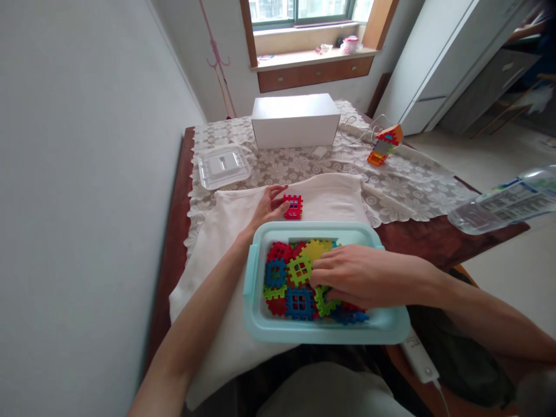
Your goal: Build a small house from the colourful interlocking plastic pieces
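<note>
Wood table [417, 240] by window [321, 8], white cloth [332, 197] on top. Left hand [270, 207] at red block [293, 208] on cloth, just beyond bin [325, 334]; thumb at its edge, can't tell if gripping. Right hand [347, 275] in bin, fingers curled among tiles [313, 251], grip hidden. Looks like tile-picking step; next move calls for a clean pinch on one.

Daylit window [322, 9], pale wall [73, 174].

I have a red block [293, 208], toothed along its edges with a window grid, sitting just beyond my pale-blue tub [319, 335], where toothed green, blue, red and yellow pieces [299, 270] lie heaped at mixed angles.
</note>
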Action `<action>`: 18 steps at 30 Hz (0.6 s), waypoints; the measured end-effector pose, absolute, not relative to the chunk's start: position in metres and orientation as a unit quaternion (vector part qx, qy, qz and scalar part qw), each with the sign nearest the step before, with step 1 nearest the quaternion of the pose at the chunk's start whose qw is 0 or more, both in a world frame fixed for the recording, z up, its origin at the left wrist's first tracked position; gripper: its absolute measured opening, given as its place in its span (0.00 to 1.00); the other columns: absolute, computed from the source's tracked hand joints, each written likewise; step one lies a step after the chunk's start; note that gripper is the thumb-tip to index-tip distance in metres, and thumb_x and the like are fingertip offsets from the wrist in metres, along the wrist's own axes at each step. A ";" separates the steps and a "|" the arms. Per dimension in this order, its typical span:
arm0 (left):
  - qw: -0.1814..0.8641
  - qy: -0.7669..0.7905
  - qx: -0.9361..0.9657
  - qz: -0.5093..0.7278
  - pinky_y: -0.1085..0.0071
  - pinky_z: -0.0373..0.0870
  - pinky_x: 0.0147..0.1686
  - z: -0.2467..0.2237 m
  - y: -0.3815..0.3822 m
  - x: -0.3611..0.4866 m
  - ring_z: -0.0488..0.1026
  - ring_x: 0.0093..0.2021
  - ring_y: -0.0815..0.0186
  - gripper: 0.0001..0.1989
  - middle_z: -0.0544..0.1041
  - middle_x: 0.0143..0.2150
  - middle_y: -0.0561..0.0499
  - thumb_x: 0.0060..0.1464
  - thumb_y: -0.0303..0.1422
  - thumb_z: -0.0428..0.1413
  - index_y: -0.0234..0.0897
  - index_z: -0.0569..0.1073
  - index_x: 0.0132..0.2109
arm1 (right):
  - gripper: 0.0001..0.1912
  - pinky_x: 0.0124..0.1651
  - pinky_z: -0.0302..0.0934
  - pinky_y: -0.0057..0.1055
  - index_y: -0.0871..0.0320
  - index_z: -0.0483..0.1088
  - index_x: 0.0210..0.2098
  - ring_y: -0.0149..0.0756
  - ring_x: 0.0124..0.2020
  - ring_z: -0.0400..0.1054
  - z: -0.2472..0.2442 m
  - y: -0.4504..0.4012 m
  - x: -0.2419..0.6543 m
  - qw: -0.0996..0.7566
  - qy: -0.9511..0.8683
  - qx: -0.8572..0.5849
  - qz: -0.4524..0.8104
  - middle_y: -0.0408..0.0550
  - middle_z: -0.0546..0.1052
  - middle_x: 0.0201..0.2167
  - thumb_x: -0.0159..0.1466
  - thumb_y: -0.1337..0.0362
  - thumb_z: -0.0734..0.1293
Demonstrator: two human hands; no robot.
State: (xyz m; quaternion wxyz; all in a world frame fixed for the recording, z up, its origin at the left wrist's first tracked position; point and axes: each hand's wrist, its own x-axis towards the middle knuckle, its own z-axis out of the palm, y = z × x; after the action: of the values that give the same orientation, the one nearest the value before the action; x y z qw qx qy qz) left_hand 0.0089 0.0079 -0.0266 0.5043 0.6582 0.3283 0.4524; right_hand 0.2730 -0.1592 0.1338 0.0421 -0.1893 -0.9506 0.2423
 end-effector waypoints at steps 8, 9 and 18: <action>0.546 0.318 0.646 0.429 0.49 0.84 0.64 -0.024 0.015 0.006 0.85 0.66 0.43 0.36 0.86 0.70 0.37 0.64 0.64 0.71 0.41 0.86 0.64 | 0.17 0.42 0.76 0.33 0.57 0.89 0.46 0.39 0.37 0.83 0.133 -0.071 0.305 0.229 -0.792 -0.198 0.530 0.50 0.89 0.38 0.76 0.49 0.80; 0.567 0.317 0.635 0.418 0.49 0.84 0.63 -0.024 0.014 0.006 0.85 0.65 0.43 0.37 0.86 0.69 0.37 0.65 0.64 0.70 0.40 0.86 0.65 | 0.20 0.39 0.75 0.33 0.57 0.89 0.44 0.39 0.35 0.82 0.126 -0.060 0.308 0.259 -0.759 -0.213 0.558 0.50 0.89 0.36 0.74 0.45 0.81; 0.465 0.313 0.684 0.468 0.52 0.83 0.63 -0.015 0.000 0.008 0.87 0.63 0.50 0.30 0.86 0.67 0.39 0.73 0.62 0.63 0.45 0.82 0.66 | 0.24 0.28 0.72 0.28 0.50 0.74 0.40 0.33 0.28 0.75 0.039 0.007 0.276 0.596 -0.506 -0.267 0.564 0.41 0.83 0.34 0.63 0.42 0.85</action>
State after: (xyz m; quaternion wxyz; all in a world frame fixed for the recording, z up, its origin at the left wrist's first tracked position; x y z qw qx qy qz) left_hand 0.0078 -0.0004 -0.0155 0.4649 0.6836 0.3125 0.4678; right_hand 0.2764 0.0068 0.0393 0.5956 -0.2675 -0.5056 0.5640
